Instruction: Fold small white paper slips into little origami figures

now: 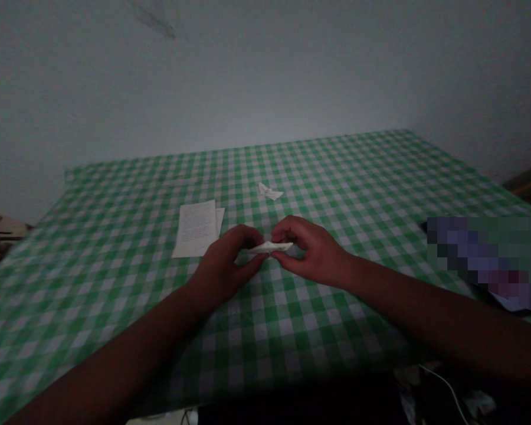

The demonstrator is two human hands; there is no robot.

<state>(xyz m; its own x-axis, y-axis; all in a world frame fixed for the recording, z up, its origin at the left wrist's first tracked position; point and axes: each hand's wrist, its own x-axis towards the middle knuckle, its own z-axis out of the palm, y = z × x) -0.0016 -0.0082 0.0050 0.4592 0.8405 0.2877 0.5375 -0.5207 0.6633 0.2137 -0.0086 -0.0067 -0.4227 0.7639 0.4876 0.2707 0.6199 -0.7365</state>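
My left hand (228,265) and my right hand (312,251) meet at the middle of the table, pinching opposite ends of a narrow folded piece of white paper (269,248). Its shape resembles a small boat, and my fingers hide part of it. A smaller folded white paper piece (269,191) lies farther out, beyond my hands. To the left of my left hand lie printed paper sheets (194,229), stacked slightly offset, a short distance from my fingers.
A green-and-white gingham tablecloth (336,177) covers the table, which stands against a pale wall (265,71). A pixelated, unreadable object (482,262) sits at the right. A white cable (446,389) runs below the near table edge among dark clutter.
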